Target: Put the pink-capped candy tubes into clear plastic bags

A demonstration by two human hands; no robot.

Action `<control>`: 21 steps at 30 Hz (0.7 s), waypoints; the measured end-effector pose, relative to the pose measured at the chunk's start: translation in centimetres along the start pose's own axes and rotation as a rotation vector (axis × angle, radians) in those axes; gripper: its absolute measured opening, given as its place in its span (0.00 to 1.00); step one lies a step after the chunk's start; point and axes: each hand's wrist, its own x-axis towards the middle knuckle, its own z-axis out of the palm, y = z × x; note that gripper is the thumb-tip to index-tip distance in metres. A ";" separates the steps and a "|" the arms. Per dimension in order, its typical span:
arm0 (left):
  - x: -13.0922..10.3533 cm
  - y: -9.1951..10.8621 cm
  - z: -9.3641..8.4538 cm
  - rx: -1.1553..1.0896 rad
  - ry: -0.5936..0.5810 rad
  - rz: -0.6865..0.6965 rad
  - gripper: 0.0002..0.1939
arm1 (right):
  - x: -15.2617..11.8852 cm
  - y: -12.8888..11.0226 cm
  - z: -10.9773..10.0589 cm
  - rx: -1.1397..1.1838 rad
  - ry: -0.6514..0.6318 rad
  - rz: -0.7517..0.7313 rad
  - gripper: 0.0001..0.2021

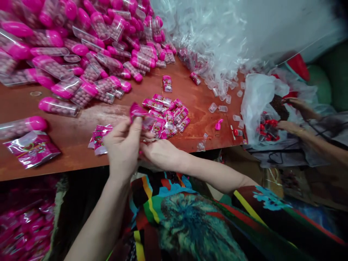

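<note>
My left hand (125, 143) pinches a glossy pink wrapper (136, 110) between thumb and fingers, above the table edge. My right hand (160, 153) is closed just beside it, its fingertips partly hidden. A speck of pink shows at those fingers, too small to name. Just beyond my hands lies a heap of small pink candy packets (170, 117). Flat pink sachets (99, 139) rest left of my left hand, partly covered by it. One single packet (167, 83) lies farther back.
Clear tubes of pink balls with pink caps (65, 87) pile up at the back left. Clear plastic pieces (206, 32) are heaped behind. A larger pink packet (32, 148) lies at left. Another person's hands (292, 127) work at a white bag (252, 94) on the right.
</note>
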 end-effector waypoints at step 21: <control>-3.6 -2.9 -3.9 -0.149 0.175 -0.237 0.16 | -3.0 -2.5 3.2 0.011 0.630 -0.228 0.08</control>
